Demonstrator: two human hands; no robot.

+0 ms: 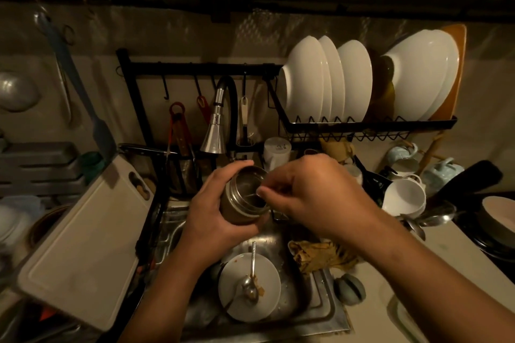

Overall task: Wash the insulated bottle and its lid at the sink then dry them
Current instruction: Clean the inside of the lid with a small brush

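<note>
The insulated bottle is a short steel jar with a wide open mouth and no lid on it. My left hand grips it around the body, above the sink and just below the faucet head. The mouth tilts toward me. My right hand is at the bottle's rim on the right, fingers curled, fingertips at the mouth's edge; whether they hold anything is hidden. I cannot pick out the lid.
In the sink lie a dirty white plate with a spoon and a crumpled yellow cloth. A white cutting board leans on the left. White bowls fill the rack above; mugs crowd the right counter.
</note>
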